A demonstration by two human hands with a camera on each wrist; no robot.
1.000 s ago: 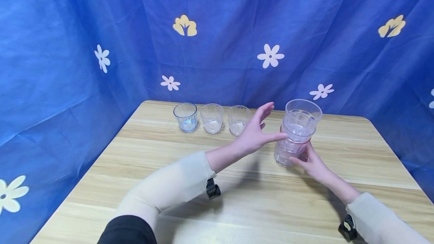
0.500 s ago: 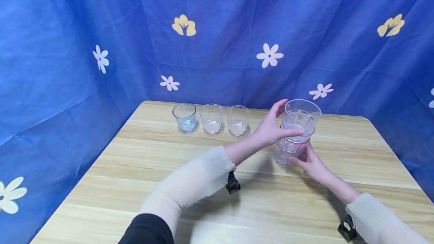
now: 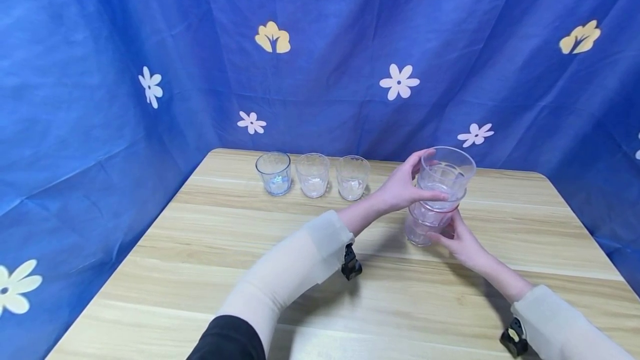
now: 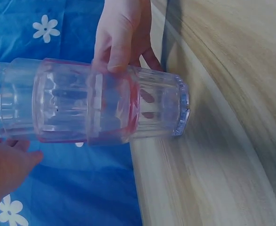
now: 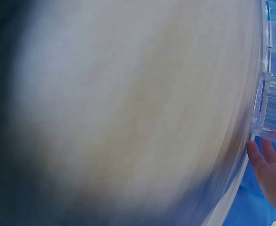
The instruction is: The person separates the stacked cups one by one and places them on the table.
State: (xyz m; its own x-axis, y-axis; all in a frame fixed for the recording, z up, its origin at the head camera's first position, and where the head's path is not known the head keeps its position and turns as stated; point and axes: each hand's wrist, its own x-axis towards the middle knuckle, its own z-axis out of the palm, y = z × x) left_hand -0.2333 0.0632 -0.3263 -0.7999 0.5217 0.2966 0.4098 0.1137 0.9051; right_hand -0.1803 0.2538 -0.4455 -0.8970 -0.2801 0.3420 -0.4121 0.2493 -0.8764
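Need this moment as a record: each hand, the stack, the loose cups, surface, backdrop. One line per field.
left_hand: left hand around the stack's upper part
right_hand: right hand holding it lower down
stack: nested clear cups, a red rim partway along
stack_base_contact: cannot tell
loose_cups: three in a row; blue-tinted cup, middle clear cup, end clear cup nearest the left hand
surface: wood-grain table
backdrop: blue cloth, white and yellow prints

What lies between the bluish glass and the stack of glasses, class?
The head view shows one clear glass, a second clear glass, then the left hand, touching the stack of glasses.
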